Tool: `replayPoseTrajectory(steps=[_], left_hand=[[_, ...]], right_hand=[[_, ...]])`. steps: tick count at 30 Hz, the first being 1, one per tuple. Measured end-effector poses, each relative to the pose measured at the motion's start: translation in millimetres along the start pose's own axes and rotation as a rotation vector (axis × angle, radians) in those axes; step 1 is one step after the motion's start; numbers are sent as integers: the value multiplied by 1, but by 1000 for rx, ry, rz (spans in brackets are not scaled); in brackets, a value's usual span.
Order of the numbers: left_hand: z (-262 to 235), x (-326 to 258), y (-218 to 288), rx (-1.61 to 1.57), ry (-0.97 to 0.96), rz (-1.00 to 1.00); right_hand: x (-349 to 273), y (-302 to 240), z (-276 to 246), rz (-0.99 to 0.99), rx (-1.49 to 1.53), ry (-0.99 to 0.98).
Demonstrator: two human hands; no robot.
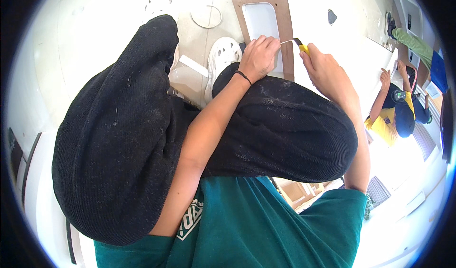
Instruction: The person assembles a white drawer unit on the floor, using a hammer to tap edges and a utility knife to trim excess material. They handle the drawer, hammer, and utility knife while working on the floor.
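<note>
- Person squatting on a pale floor (95, 30), knees in black trousers (142, 140) filling most of the view, teal shirt (247, 225) at the bottom edge.
- Left hand (259, 56): fingers curled, pressed down on a brown panel (273, 2), knuckles at the lower edge of the panel's white rectangular inset (261, 18). Black band (243, 76) on that wrist.
- Right hand (325, 71): closed around a yellow-and-black utility knife (301, 45); only the front end of the knife shows past the fingers.
- Knife tip points left toward the left hand's fingertips; a thin white strip (286, 41) runs between the two, just above the panel surface. Cannot tell whether the blade touches the panel.
- Panel lies flat on the floor in front of the knees, long side running away from the person.
- White perforated clog (221, 59) just left of the left hand, beside the panel's near end; a second one (159, 4) further back left.
- Thin white ring (206, 18) on the floor between the far clog and the panel; flat white strip piece (194, 65) near the clog.
- Far right: another person in a yellow shirt (387, 123) and dark cap, well apart.
</note>
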State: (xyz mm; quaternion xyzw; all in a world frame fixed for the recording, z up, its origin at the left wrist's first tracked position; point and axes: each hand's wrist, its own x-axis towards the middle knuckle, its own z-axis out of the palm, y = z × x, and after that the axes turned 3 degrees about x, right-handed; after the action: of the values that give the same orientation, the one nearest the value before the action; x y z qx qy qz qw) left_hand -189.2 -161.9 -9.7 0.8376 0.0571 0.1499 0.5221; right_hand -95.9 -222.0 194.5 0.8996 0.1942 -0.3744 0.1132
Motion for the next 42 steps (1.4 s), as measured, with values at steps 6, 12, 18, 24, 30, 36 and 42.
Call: replayPoseTrajectory(steps=[6, 12, 18, 24, 30, 36, 42], left_hand=[[-1, 0, 0, -9, -21, -2], [-1, -4, -4, 13, -24, 11], [-5, -13, -8, 72, -61, 38], [-2, -14, -5, 71, -40, 9], [-4, -14, -3, 19, -26, 11], [-3, -15, -7, -14, -2, 34], [-2, -23, -15, 65, -115, 25]], right_hand=[[0, 1, 1, -17, 3, 6], [5, 8, 8, -39, 26, 2], [16, 2, 19, -7, -21, 22], [-1, 1, 11, 57, -45, -22], [-5, 1, 8, 43, -22, -24], [-3, 4, 11, 54, 3, -23], [14, 8, 17, -2, 14, -61]])
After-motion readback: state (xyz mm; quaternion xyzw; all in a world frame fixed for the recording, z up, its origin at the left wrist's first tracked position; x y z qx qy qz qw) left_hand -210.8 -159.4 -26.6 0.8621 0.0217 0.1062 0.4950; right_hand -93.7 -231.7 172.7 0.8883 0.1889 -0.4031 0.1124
